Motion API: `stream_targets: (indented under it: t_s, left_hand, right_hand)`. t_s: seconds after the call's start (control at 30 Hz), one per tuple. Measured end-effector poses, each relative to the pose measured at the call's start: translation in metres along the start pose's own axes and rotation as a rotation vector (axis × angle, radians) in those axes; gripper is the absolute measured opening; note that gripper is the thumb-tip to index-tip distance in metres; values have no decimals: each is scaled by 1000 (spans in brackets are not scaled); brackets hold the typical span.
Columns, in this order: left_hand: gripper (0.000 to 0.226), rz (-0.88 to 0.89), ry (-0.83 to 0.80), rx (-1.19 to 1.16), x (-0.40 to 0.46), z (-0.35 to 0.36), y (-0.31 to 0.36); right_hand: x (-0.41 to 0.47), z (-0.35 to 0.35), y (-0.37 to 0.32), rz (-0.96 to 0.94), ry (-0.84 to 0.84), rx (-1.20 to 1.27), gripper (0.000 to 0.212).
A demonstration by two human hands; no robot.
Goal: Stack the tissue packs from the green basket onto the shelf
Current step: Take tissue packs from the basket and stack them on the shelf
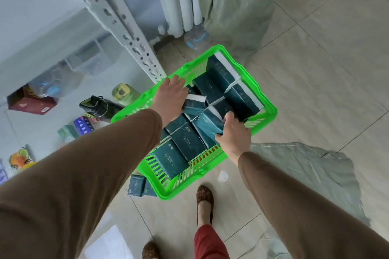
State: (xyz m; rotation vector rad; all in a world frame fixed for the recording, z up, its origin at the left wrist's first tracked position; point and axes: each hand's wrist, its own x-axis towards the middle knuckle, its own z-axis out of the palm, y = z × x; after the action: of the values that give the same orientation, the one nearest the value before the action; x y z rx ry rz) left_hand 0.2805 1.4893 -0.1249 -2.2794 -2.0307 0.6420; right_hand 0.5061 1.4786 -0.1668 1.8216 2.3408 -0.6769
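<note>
A bright green basket (267, 103) stands on the tiled floor, holding several dark teal tissue packs (183, 143). My right hand (234, 132) grips one teal pack (210, 124) near the basket's right side, fingers curled round its end. Over the basket's left rim, my left hand (171, 95) holds another pack (194, 104), which sticks out to the right from under the palm. The white metal shelf (117, 17) rises at the left, its perforated post just left of the basket.
Two more teal packs (136, 185) lie on the floor by the basket's near left corner. The lower shelf holds a red box (31, 105), bottles and a dark flask (99, 107). A green woven sack (237, 6), a radiator and a water jug stand behind.
</note>
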Motion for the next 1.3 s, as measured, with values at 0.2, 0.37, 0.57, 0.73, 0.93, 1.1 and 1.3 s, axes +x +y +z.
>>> stream_targets:
  t_s: [0.2, 0.37, 0.57, 0.73, 0.93, 1.1, 1.3]
  left_hand:
    - [53, -452, -4, -530, -165, -22, -64]
    - [48, -687, 114, -778, -346, -49, -135]
    - [46, -893, 262, -829, -573, -73, -225]
    - [48, -955, 373, -764, -728, -73, -302]
    - [48, -1016, 416, -641, -836, -49, -387]
    - [53, -1044, 413, -419, -875, -20, -466]
    - [54, -1032, 328, -309, -873, 23, -586]
  right_hand:
    - [-62, -52, -68, -220, -72, 464, 65]
    - [-139, -98, -188, -362, -184, 616, 50]
    - [-268, -133, -367, -558, -429, 817, 32]
    - [-362, -118, -501, -672, -476, 842, 34]
    - [-413, -80, -628, -731, -413, 806, 40]
    - [-416, -57, -722, -781, -313, 799, 35]
    - [-377, -23, -836, -795, -288, 846, 30]
